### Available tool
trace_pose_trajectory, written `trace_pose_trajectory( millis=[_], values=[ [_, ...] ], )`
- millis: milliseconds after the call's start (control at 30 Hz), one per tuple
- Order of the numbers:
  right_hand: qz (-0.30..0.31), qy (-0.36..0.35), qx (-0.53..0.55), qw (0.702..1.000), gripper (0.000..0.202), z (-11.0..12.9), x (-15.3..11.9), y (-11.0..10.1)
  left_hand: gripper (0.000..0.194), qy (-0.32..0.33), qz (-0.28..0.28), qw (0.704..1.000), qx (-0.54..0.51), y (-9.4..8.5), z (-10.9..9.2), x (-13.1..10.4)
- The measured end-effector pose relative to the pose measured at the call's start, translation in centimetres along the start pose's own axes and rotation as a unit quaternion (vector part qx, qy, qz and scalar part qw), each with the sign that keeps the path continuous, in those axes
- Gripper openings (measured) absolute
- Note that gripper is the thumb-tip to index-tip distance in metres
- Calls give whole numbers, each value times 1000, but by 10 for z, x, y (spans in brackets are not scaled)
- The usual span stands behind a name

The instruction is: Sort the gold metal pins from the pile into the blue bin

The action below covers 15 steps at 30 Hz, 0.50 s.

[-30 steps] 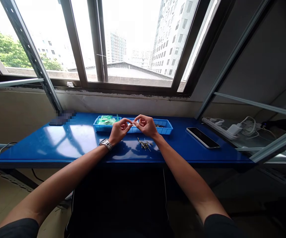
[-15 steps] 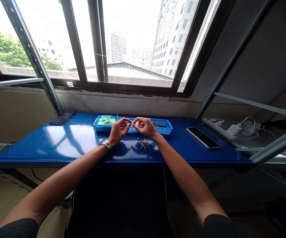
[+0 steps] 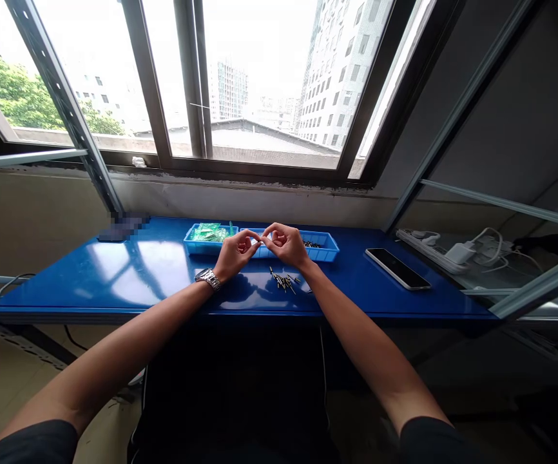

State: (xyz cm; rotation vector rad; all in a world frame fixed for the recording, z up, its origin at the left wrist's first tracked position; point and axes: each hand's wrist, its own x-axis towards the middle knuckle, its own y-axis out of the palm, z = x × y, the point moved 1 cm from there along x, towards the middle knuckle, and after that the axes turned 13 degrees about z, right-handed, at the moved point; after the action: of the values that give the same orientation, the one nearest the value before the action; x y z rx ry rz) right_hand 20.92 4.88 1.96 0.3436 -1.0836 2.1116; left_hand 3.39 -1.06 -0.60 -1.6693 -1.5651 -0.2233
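My left hand (image 3: 235,252) and my right hand (image 3: 286,245) meet fingertip to fingertip above the front of a blue divided tray (image 3: 322,253). Both are closed in a pinch; whatever sits between the fingertips is too small to name. Green plastic pieces or packets (image 3: 209,232) fill the tray's left compartment. Small dark parts (image 3: 312,245) lie in its right compartment, partly behind my right hand. Below my hands, a loose pile of thin metal pins with dark and brass-coloured parts (image 3: 283,281) rests on the blue table (image 3: 129,270).
On the right of the table lies a phone (image 3: 397,269). Beyond it is a power strip (image 3: 433,250) with a white charger (image 3: 460,252) and cables. A dark blurred object (image 3: 123,227) sits at the back left. Metal shelf posts (image 3: 100,183) flank the table, with a window behind.
My fingertips stay together above the tray, with only a slight shift in the fingers of both hands. The whole view has moved slightly. The pile and tray stay where they were.
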Motion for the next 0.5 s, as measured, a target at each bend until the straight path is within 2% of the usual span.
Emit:
trace_pose_trajectory(
  millis=[300, 500],
  values=[
    [-5, -2, -24, 1000, 23, 1, -1, -2, 23, -2, -10, 1000, 3, -1, -2, 0],
    [46, 1, -29, 999, 24, -2, 0, -2, 24, 6, -11, 1000, -13, -2, -1, 1]
  ],
)
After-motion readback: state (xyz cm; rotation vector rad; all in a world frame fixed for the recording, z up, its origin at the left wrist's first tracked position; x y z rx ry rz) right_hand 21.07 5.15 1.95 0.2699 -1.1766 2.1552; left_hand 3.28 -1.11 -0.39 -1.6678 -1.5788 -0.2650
